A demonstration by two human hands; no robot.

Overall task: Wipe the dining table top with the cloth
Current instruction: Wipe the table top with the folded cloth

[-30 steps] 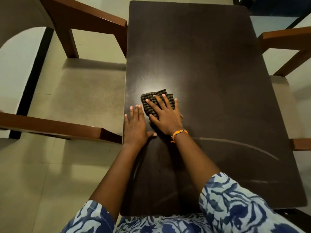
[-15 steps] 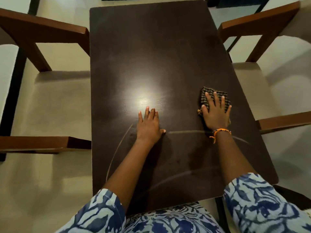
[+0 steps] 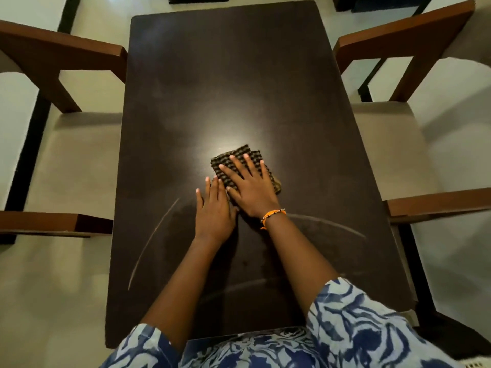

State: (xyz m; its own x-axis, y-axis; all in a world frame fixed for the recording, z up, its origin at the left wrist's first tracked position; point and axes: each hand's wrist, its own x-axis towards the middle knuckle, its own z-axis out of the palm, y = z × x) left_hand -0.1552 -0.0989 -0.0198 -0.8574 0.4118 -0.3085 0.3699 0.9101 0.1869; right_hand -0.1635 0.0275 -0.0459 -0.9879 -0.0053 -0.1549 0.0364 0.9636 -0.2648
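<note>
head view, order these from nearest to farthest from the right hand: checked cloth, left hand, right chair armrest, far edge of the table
From the right hand:
1. checked cloth, directly under its fingers, touching.
2. left hand, right beside it on the near left.
3. right chair armrest, off the table's right edge.
4. far edge of the table, at the top of the view.

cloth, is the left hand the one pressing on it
No, the right hand lies flat on the cloth, while the left hand rests on the bare table top beside it.
</note>
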